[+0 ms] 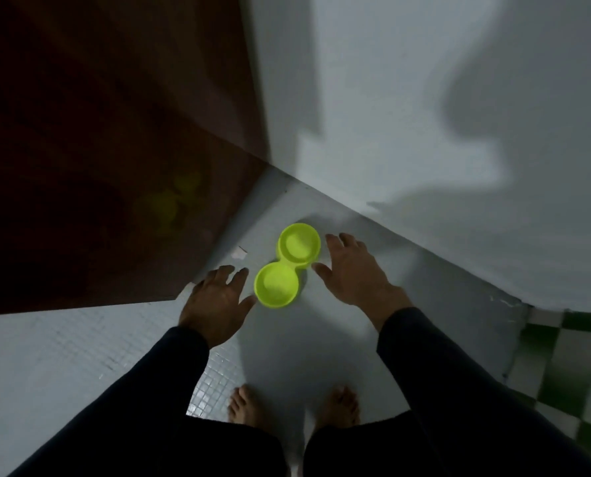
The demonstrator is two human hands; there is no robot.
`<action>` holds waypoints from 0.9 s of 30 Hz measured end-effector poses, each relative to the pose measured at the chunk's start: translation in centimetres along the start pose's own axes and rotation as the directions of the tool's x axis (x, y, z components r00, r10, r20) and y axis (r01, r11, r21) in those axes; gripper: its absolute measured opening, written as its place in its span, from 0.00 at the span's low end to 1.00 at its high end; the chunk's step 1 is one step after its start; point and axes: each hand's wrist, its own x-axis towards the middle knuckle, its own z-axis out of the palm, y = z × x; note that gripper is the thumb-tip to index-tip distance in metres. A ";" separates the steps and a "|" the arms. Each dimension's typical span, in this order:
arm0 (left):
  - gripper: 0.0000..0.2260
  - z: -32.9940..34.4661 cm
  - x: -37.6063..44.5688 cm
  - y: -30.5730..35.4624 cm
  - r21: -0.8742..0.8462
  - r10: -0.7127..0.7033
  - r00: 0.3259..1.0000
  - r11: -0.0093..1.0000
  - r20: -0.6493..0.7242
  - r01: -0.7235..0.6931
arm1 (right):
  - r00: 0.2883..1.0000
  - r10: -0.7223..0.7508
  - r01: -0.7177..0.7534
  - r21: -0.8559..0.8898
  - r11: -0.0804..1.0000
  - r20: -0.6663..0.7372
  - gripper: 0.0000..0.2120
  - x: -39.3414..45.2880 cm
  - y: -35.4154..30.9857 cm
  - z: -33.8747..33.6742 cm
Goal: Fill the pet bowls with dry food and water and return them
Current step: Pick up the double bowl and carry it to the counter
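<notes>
Hands (214, 304) (356, 273) spread beside double bowl (287, 266) on floor (80, 356).

The pale tiled floor (80, 356) carries my lime double bowl (287, 266) near its corner — a paper scrap (239, 253) just beside, my bare feet (242, 404) well apart.

Lime-green double bowl (287, 265), smooth moulded plastic with a soft sheen. At nine o'clock from it, the dark brown door (115, 149), polished wood glossy enough to mirror the green. Floor (80, 356) of small pale mosaic tiles, slightly shiny. Wall (424, 115) at one o'clock, matt painted plaster. Dark cloth sleeves (459, 373), matt.
</notes>
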 end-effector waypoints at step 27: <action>0.38 22.7 14.0 -4.5 -0.506 -0.231 0.971 0.831 0.063 0.231 | 0.986 0.165 -0.165 0.341 0.926 0.027 0.35 20.2 7.8 19.0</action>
